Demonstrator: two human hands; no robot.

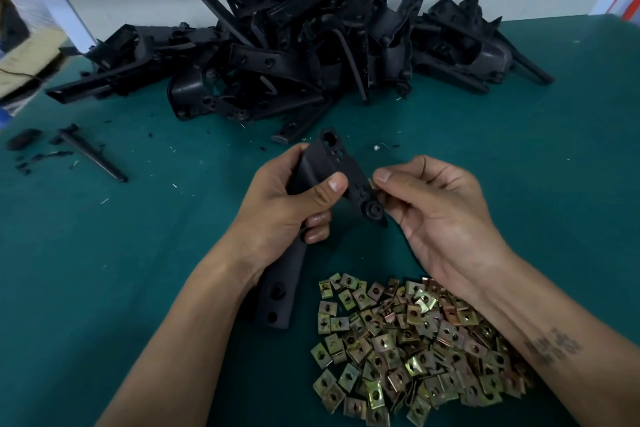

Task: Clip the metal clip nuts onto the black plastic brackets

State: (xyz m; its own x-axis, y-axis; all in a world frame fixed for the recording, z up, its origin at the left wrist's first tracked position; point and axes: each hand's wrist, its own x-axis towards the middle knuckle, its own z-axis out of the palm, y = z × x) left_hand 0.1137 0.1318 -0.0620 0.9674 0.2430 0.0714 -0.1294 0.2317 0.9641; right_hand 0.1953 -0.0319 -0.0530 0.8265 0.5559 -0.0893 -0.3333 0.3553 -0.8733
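Your left hand point(287, 204) grips one bracket point(332, 166) at centre; your right hand point(440, 208) pinches one clip point(371, 183) against its edge. Clips point(408, 340), too many to count, lie at 5 o'clock; brackets point(294, 45) heaped at 12 on the worktop point(519, 166).

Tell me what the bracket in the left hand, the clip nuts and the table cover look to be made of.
Bracket: matte black, moulded holes, likely plastic.
Clip nuts: thin folded sheet metal, yellowish iridescent sheen, probably plated.
Table cover: dull teal, glare-free; felt or mat, unclear.
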